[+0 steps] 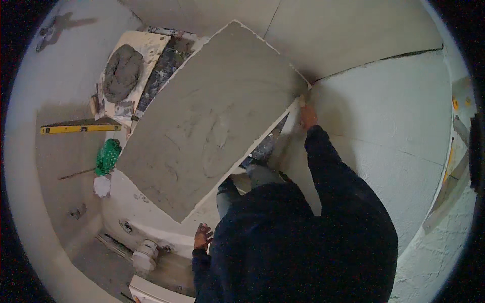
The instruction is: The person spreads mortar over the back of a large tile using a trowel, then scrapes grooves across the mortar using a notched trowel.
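Observation:
A large rectangular grey tile (212, 111) with pale edges is tilted across the middle of the view, and its surface shows smears. At its right-hand corner, close to the wall, my right hand (308, 116) grips the edge, with the fingers partly hidden. My left hand (203, 236) is just below the tile's near corner, apart from it. Its fingers are spread, and nothing is in them. My legs show below the tile's near edge.
At the far left, a heap of grey mortar (123, 73) sits on a pale board (151, 46). A yellow spirit level (81, 129), a green perforated thing (107, 156) and a white bucket (146, 254) are on the left. Large wall panels (384, 116) enclose the right side.

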`<state>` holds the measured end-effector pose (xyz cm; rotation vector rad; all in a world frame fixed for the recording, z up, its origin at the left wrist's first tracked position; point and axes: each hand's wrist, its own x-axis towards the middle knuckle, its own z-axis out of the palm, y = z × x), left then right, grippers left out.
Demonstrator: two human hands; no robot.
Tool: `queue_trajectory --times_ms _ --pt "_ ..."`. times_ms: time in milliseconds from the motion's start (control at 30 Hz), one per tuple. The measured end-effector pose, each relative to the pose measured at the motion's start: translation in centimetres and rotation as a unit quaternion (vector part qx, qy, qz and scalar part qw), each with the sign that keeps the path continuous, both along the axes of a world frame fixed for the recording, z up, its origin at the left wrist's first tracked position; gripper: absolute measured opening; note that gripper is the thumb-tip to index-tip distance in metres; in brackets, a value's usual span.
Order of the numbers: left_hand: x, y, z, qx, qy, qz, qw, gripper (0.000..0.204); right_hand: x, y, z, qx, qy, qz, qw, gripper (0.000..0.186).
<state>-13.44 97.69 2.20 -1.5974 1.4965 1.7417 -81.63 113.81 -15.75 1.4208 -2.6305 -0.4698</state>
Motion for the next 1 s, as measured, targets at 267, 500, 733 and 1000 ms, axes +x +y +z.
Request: queue_trajectory --times_ms 267,500,733,1000 --pt "0.8 0.9 0.2 0.085 -0.010 0.204 0.975 0.056 0.3 9.8 -1.4 -0.255 -0.520 -0.265 0.771 0.022" --pt "9.4 2.5 -1.5 -0.283 -0.021 -0.499 0.819 0.037 -2.5 11.6 -0.4 -0.218 -0.595 -0.253 0.731 0.032" --pt "8.4 2.0 0.1 0.030 -0.035 0.078 0.996 0.054 6.3 7.2 -0.6 -0.162 -0.668 -0.077 0.722 0.034" --pt "3.3 1.6 2.7 0.123 -0.083 0.178 0.973 0.050 23.6 -1.1 7.7 -0.045 -0.771 -0.240 0.589 0.043"
